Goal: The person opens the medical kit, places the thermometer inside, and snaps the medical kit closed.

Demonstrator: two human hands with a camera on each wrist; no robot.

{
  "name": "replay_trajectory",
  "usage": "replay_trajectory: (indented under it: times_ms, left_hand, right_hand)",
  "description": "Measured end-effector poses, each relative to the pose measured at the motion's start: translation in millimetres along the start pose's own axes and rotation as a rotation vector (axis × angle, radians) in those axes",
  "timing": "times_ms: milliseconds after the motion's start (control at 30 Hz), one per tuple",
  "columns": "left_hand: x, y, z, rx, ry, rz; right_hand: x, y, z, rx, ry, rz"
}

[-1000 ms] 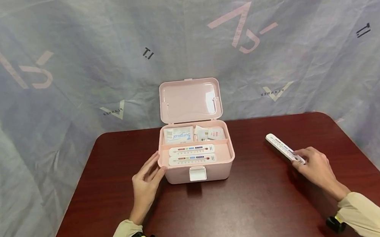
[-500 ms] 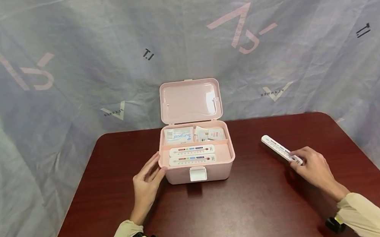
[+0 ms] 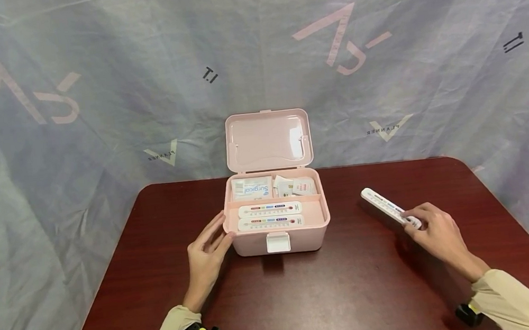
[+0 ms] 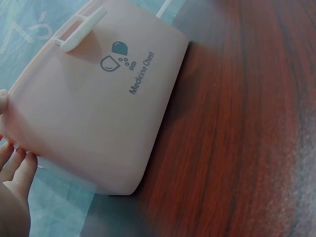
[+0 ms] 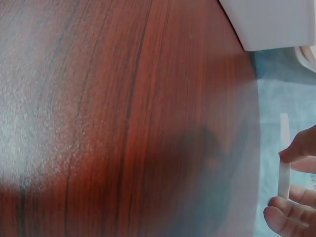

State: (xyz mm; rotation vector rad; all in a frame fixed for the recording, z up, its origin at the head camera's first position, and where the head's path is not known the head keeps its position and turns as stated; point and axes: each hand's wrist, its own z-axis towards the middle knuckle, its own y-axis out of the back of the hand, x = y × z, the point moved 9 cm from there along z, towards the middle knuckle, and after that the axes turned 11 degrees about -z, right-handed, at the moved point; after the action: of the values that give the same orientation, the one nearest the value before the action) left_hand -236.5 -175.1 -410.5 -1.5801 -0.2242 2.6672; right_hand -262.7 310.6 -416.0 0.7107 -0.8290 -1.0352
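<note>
A pink medicine box (image 3: 253,244) stands with its lid (image 3: 267,141) raised. My left hand (image 3: 205,258) touches its front left corner, fingers extended along the side and thumb at the front rim. In the left wrist view, "Medicine Chest" is printed on the box front (image 4: 98,118). Two white strip thermometers, an upper thermometer (image 3: 270,210) and a lower thermometer (image 3: 270,223), lie side by side in the front compartment. To the right of the box, my right hand (image 3: 438,229) pinches the near end of another white thermometer (image 3: 383,206), held above the table and slanting away to the left.
The rear compartments hold a packet marked "Surgical" (image 3: 251,188) and several small white sachets (image 3: 297,185). A white latch (image 3: 278,242) hangs on the box front. Dark red wooden table (image 3: 334,296) lies beneath everything, with a grey printed cloth (image 3: 165,79) behind it.
My right hand has shifted the held thermometer slightly left, toward the box. The left hand stays at the box corner. The head view has drifted a little.
</note>
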Motion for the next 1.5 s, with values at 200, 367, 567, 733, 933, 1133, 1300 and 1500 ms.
replay_trajectory:
  times_ms: [200,367,567,733,933,1133,1300,1500]
  left_hand:
    - [-13.2,-6.4,0.7,0.005,0.009,-0.005]
    - [-25.6,-11.8,1.6,0.011,0.003,0.008]
    - [-24.9,-12.1,1.7,0.011,0.015,0.019]
    - [-26.4,-13.5,2.5,0.019,0.005,0.030]
    - [-26.7,-13.4,2.4,0.018,0.007,0.028]
    - [-26.0,-13.0,1.7,0.021,0.006,0.021]
    - [-16.0,-8.1,1.0,0.008,0.016,0.012]
    - [-6.5,-3.1,0.2,0.000,0.012,0.025]
  right_hand:
    - [6.6,2.5,1.2,-0.006,0.019,-0.003]
    - [12.5,5.4,3.0,-0.008,0.032,0.003]
    - [21.7,10.0,4.5,-0.018,0.068,0.026]
    - [29.6,14.6,7.3,-0.033,0.097,0.044]
    - [39.7,18.7,10.5,-0.043,0.127,0.058]
    - [46.8,20.7,11.0,-0.044,0.143,0.070]
    - [51.1,23.4,11.6,-0.051,0.168,0.078]
    - [55.3,25.7,13.8,-0.055,0.185,0.091]
